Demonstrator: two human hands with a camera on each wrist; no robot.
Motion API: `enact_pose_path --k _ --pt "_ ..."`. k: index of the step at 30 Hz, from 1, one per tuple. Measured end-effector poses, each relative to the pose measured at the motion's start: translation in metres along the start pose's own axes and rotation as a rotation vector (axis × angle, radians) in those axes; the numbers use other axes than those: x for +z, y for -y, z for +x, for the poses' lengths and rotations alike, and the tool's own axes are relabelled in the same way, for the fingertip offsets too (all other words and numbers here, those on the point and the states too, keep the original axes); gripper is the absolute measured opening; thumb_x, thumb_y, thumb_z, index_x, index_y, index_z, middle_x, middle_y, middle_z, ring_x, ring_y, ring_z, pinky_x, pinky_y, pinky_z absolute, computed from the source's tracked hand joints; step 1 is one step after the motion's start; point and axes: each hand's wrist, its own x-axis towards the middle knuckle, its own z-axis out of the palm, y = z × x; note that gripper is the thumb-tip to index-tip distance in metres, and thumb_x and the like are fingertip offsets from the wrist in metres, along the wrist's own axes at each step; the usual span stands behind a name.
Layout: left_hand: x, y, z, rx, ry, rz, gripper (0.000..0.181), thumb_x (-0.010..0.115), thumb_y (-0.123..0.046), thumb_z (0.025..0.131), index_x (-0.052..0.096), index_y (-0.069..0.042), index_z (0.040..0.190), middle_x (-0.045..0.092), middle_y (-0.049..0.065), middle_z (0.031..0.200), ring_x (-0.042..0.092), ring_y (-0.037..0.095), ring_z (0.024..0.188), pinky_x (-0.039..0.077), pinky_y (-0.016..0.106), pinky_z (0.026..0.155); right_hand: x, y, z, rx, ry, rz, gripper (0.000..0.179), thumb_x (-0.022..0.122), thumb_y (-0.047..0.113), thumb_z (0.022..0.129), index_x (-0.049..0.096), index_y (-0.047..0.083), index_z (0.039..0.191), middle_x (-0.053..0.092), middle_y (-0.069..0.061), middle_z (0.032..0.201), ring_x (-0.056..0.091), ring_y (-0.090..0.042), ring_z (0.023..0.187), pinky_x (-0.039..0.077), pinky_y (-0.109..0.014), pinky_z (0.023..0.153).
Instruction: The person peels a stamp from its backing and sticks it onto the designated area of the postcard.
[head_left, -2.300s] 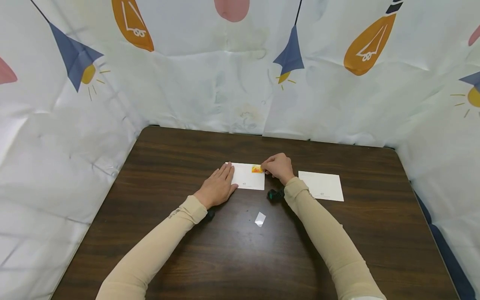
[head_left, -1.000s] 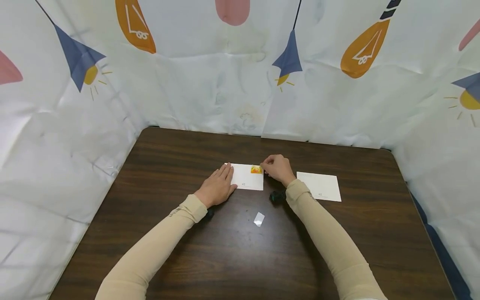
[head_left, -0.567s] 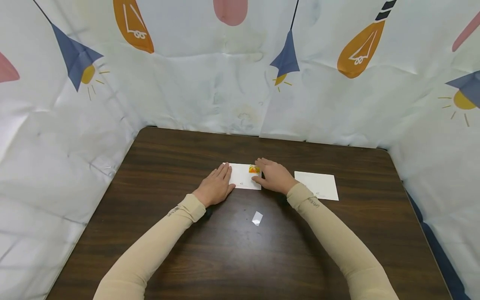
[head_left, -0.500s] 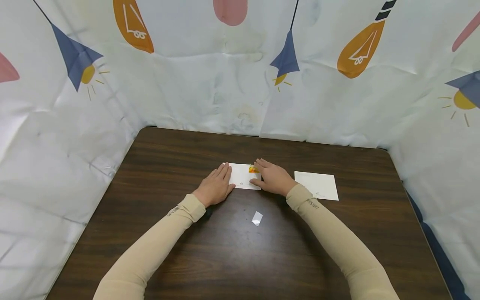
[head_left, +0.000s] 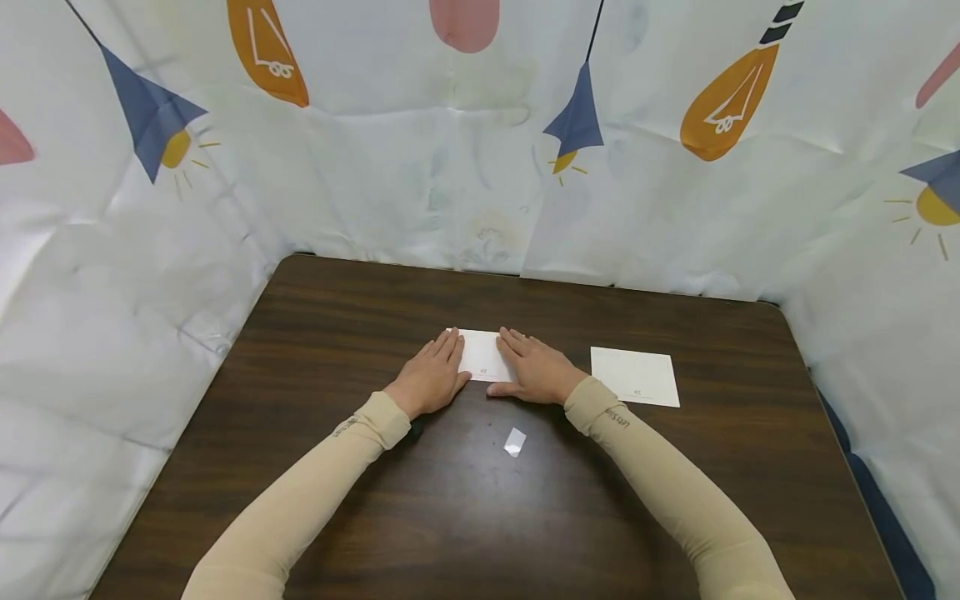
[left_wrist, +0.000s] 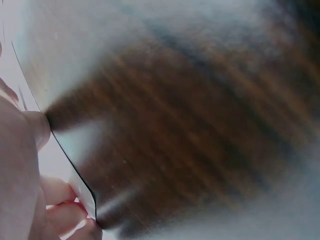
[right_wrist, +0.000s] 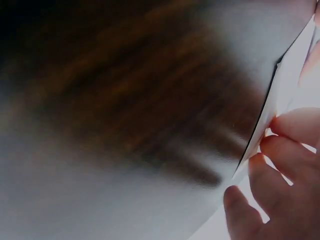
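Observation:
A white card (head_left: 480, 358) with small print near its lower edge lies on the table between my hands. Straight fingers of my left hand (head_left: 431, 372) rest on its left end. My right hand (head_left: 536, 371) lies across the card's right end, fingers extended and thumb out towards the left. The yellow-orange sticker at that end is hidden beneath the right hand. Both wrist views catch the card's edge near the fingers, with the left hand (left_wrist: 20, 155) and right hand (right_wrist: 285, 185) only partly in frame.
A second white card (head_left: 636, 377) lies to the right of the right hand. A small pale, shiny scrap (head_left: 514, 442) sits nearer me on the dark wooden table (head_left: 480, 517). Patterned white sheets (head_left: 375, 183) surround the table's back and sides.
My right hand pinched near the sticker's right edge, then spread flat. It has slid left and slightly nearer me, covering the sticker. The left hand has stayed on the card.

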Motion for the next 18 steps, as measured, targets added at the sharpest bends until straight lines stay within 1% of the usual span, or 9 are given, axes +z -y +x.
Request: enact_pose_path --k 6,10,13,18 --pt "0.0011 -0.0013 -0.0023 0.005 -0.019 0.014 0.068 0.042 -0.037 0.112 0.028 0.01 0.158 0.027 0.029 0.168 0.029 0.041 0.158 0.035 0.052 0.127 0.0025 0.0053 -0.0014 0.053 0.116 -0.032 0.103 0.04 0.077 0.098 0.003 0.009 0.167 -0.002 -0.01 0.177 0.007 -0.027 0.165 0.016 -0.054 0.134" --pt "-0.0012 -0.0024 -0.0023 -0.004 -0.016 0.01 0.068 0.042 -0.037 0.112 0.027 0.01 0.159 0.027 0.029 0.168 0.029 0.04 0.159 0.034 0.052 0.127 0.0019 0.0066 -0.003 0.058 0.12 -0.037 0.103 0.039 0.078 0.098 0.001 0.01 0.167 -0.004 -0.009 0.177 0.006 -0.027 0.165 0.013 -0.057 0.133" --pt "-0.0029 -0.0031 -0.0019 -0.012 -0.006 0.004 0.068 0.042 -0.038 0.112 0.027 0.009 0.159 0.027 0.028 0.168 0.029 0.04 0.159 0.034 0.052 0.127 0.0 0.0055 -0.0047 0.049 0.117 -0.037 0.102 0.039 0.077 0.098 0.003 0.01 0.167 -0.002 -0.01 0.177 0.007 -0.028 0.165 0.012 -0.059 0.133" --pt "-0.004 -0.0044 0.0004 -0.013 0.016 0.021 0.068 0.042 -0.037 0.112 0.028 0.01 0.158 0.027 0.029 0.168 0.029 0.041 0.158 0.034 0.052 0.127 -0.0025 0.0014 -0.007 0.046 0.137 -0.039 0.101 0.037 0.077 0.099 0.003 0.011 0.167 -0.003 -0.008 0.177 0.005 -0.025 0.166 0.01 -0.059 0.133"
